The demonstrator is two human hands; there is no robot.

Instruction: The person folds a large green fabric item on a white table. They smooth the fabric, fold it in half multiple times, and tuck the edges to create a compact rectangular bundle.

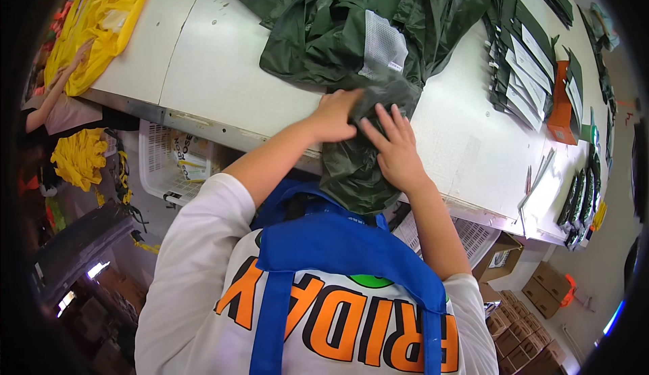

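A dark green garment [318, 43] of thin, shiny fabric lies spread over the white table, with a white mesh patch [384, 43] showing near its middle. One narrow, crumpled part of it hangs over the near edge toward my blue apron. My left hand [334, 116] is curled on the left side of this part, its fingertips blurred by motion and partly lost in the cloth. On the right side, my right hand [397, 150] rests with fingers spread on the fabric.
Stacked dark green packs with white sheets [524, 64] stand at the right, beside an orange box [561, 108]. Scissors [529, 179] lie nearer the edge. A white basket [157, 162] sits below the table at left. Beyond it, another person's hand [82, 54] touches yellow fabric [111, 27].
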